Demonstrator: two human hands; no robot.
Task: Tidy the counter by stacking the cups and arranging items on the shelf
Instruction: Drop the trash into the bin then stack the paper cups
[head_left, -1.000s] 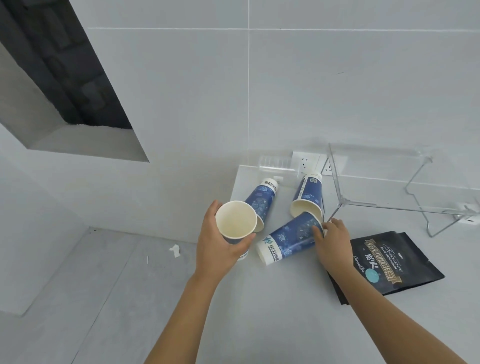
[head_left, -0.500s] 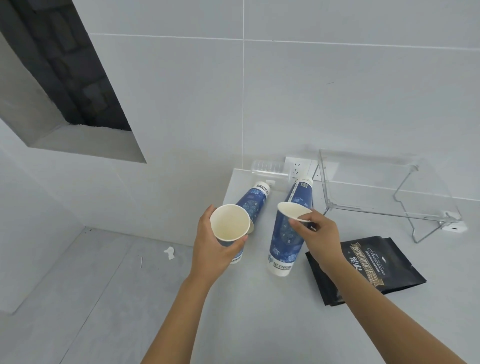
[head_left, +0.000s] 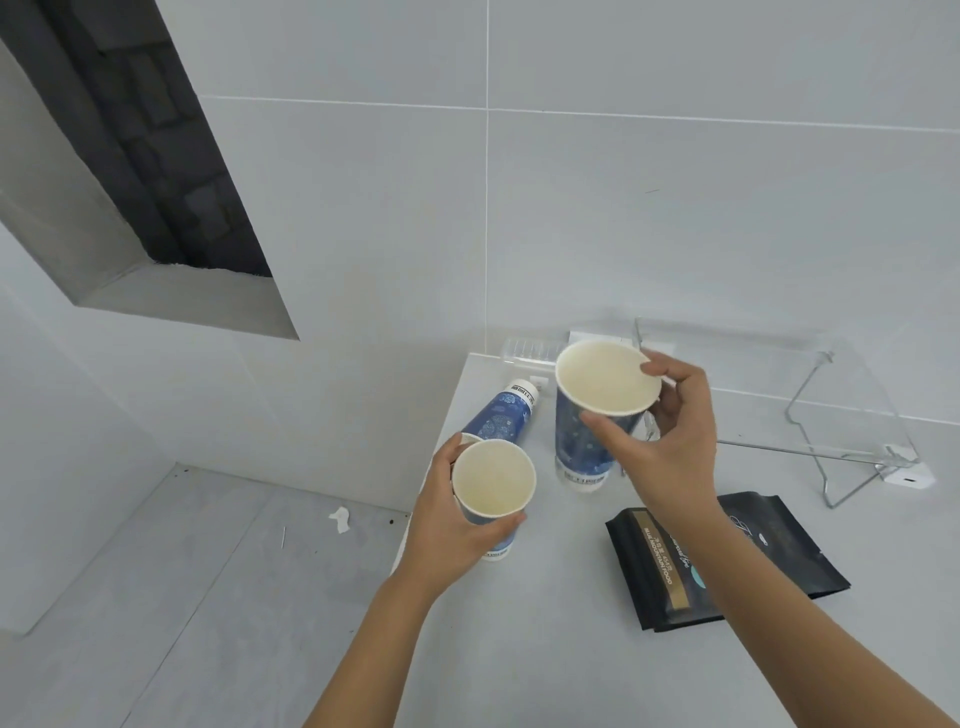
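While both hands are loaded: head view only.
Left hand (head_left: 457, 525): wrapped round an upright cup (head_left: 492, 480) at the counter's left edge.
Right hand (head_left: 660, 441): pinching the rim of a raised cup (head_left: 602, 387); it seems longer than one cup, possibly nested.
Third cup (head_left: 501, 415): lying on the counter behind the left hand.
Risk: a thin rim pinch may slip or crush the paper when nesting; a dropped cup could go over the near edge.
Shelf (head_left: 779, 395): clear, wire-legged, against the wall.
Bag (head_left: 727, 561): black, flat on the counter (head_left: 571, 649).
Room: pale tiled wall, grey floor, dark wall opening.

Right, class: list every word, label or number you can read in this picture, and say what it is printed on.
"BLUE MOUNTAIN FOOD": gold strip on the black pouch.
Script lettering on the pouch: too blurred to read.
White band on the right-hand cup: dark print, unreadable.
White band on the lying cup: blurred, unreadable.
Left-hand cup: print unreadable.
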